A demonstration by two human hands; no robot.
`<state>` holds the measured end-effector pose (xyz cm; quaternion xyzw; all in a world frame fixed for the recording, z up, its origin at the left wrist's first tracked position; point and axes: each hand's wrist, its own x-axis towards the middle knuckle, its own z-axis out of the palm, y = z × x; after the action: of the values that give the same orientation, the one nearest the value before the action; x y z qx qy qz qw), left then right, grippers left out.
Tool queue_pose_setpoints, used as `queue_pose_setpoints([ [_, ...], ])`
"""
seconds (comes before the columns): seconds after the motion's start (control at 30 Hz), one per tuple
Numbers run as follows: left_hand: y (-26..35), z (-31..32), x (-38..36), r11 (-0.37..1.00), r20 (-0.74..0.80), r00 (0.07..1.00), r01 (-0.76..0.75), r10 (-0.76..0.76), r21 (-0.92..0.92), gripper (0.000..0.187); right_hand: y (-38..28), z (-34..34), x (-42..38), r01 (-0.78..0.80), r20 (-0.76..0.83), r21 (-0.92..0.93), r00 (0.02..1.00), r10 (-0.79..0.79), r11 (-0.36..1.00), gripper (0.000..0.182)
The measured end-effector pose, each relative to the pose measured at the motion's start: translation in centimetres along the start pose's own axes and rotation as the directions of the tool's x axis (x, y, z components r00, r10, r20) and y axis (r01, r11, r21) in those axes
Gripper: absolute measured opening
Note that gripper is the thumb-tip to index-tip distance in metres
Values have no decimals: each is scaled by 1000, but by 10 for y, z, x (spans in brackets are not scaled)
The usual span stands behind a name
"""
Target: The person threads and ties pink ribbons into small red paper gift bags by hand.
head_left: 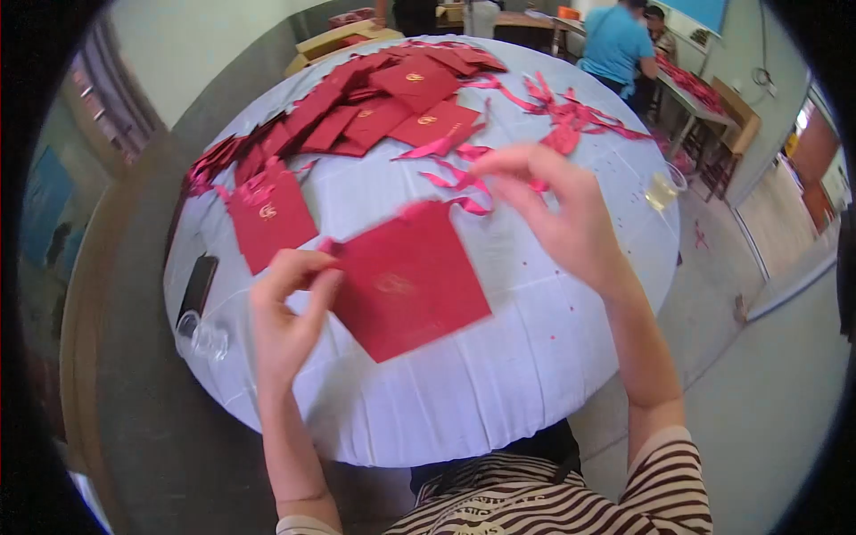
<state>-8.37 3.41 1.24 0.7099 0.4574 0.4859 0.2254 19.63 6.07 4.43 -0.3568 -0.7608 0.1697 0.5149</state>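
A red paper gift bag (406,281) with a faint gold emblem is held tilted above the white-covered table. My left hand (294,299) pinches its upper left corner between thumb and fingers. Pink ribbon shows along the bag's top edge. To the upper right of the bag, my right hand (557,201) is raised with thumb and fingertips brought together. A curled pink ribbon (473,207) lies beside those fingertips; what they pinch, if anything, is too blurred to make out.
The round table (526,374) bears a heap of red bags (357,116), another red bag (276,218) and loose pink ribbons (571,120). A dark phone-like object (198,281), a clear cup (203,337) and a cup of yellowish liquid (662,192) sit near its edges. Other people (615,45) are behind.
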Motion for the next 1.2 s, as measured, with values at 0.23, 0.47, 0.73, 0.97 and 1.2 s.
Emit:
queue_pose_setpoints([
  [0.23, -37, 6, 4, 995, -285, 956, 94, -77, 45, 11, 121, 41, 6, 56, 183, -341, 983, 8, 938, 21],
  [0.47, -52, 2, 0, 987, -317, 948, 77, -29, 142, 11, 147, 84, -7, 302, 362, -628, 929, -74, 717, 16],
  [0.73, -35, 5, 1, 964, -260, 965, 96, -30, 246, 12, 83, 21, -22, -360, 281, -46, 890, 358, 932, 5],
  [0.97, 1, 26, 16, 974, -67, 991, -104, 120, 200, 17, 12, -7, -37, -429, 344, 414, 890, 298, 803, 8],
  [1.2, 1, 59, 10, 978, -12, 989, -146, 150, 149, 16, 6, 28, -47, -479, 355, 566, 876, 325, 671, 11],
])
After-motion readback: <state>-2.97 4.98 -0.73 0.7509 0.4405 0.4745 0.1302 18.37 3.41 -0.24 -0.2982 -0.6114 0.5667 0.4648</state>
